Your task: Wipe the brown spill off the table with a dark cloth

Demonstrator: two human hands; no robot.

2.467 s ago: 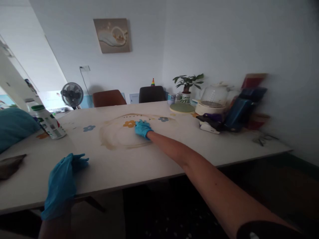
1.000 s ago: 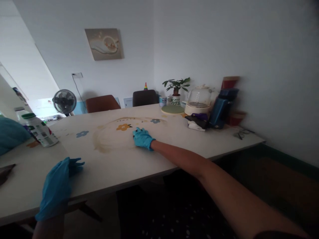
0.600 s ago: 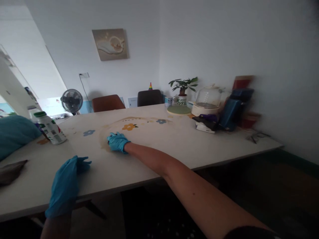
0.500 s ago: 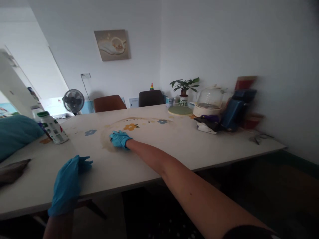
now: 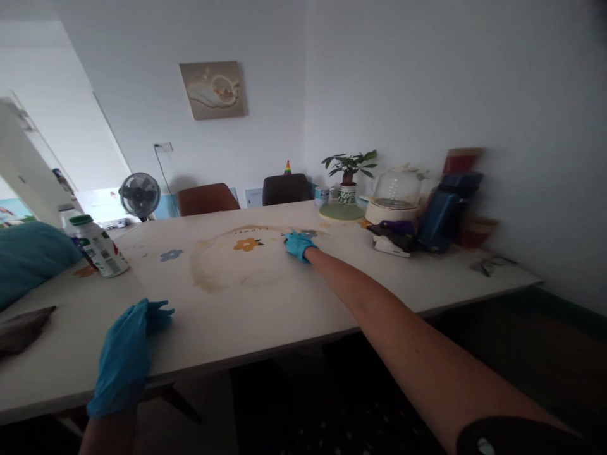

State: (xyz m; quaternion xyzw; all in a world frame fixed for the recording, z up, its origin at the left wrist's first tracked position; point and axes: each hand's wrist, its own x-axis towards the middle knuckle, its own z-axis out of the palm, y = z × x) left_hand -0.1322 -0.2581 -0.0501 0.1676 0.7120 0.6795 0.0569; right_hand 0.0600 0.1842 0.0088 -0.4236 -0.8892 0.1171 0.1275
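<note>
My right hand (image 5: 298, 246), in a blue glove, is pressed to the white table (image 5: 303, 297) beside a printed blue flower (image 5: 309, 233). Its fingers are curled over; a small dark bit shows at their edge, but what they grip is hidden. A brownish smear (image 5: 202, 272) curves in a ring over the tabletop, around a printed orange flower (image 5: 248, 244). My left hand (image 5: 130, 347), gloved in blue too, rests at the front edge of the table with its fingers stretched out and nothing in them.
At the left stand a white bottle with a green cap (image 5: 99, 246), a teal cushion (image 5: 33, 259) and a dark cloth (image 5: 23, 328). Along the right are a potted plant (image 5: 348, 170), a glass-domed appliance (image 5: 396, 193), a blue object (image 5: 441, 218) and glasses (image 5: 493, 264).
My right hand has swept to the right across the table, from the left part of the smear to near the blue flower. My left hand has hardly moved.
</note>
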